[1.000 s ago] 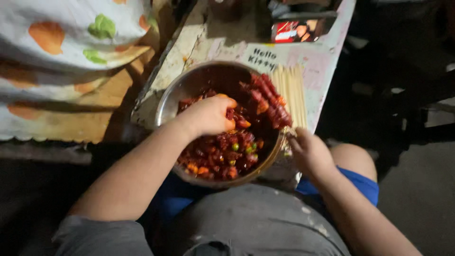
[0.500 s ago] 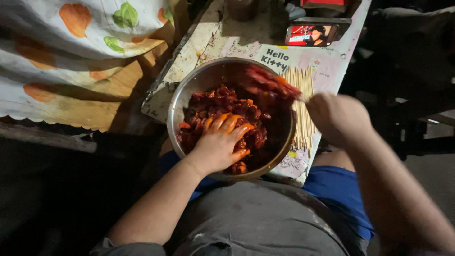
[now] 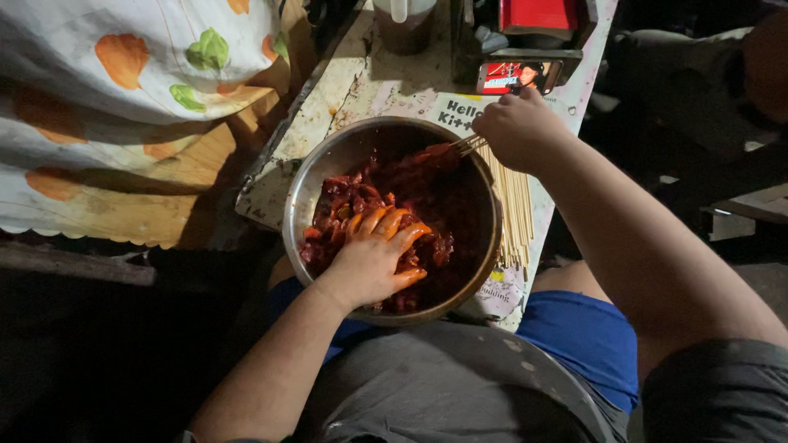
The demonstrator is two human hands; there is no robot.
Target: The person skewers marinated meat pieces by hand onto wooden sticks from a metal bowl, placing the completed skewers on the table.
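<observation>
Makeshift food-prep spot: marinated meat bowl, skewers.

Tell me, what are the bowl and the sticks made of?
The bowl looks like metal, probably steel: grey, smooth, with a shiny rim catching the light. The sticks look like thin bamboo or wood: pale yellow, dull, straight. The right hand holds one; the left hand is in the red meat.

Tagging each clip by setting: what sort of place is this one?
Probably an informal home or street-side food-prep spot: a round steel bowl of red marinated meat pieces, pale wooden skewers on a worn, stained small table, in dim light.
</observation>
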